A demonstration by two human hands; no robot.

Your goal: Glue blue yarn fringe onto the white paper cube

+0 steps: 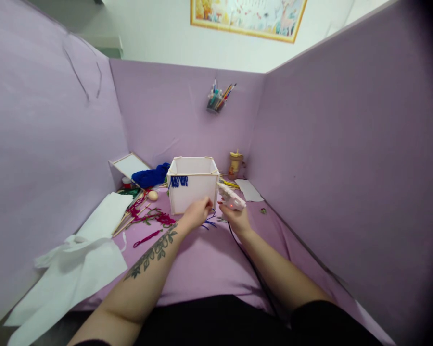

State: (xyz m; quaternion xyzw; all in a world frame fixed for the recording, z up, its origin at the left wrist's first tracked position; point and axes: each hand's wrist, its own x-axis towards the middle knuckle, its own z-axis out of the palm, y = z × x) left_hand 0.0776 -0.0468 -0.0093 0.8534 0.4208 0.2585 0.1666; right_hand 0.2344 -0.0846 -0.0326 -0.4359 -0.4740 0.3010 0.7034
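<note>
White foam-board box (192, 185), fringed with blue yarn (179, 181), stands mid-table on the purple cloth (209, 264); the left hand (198, 211) pinches strands against its front lower corner. The right hand (238, 218), just beside, grips a glue gun (230, 196) nosed at the box's right edge. Hot glue could catch those fingertips, being so close.

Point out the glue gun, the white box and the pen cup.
glue gun (231, 197), head view, on the middle of its body, held in the right hand.
white box (192, 194), head view, on its front wall.
pen cup (214, 104), head view, on the cup's side, up on the back wall.
</note>
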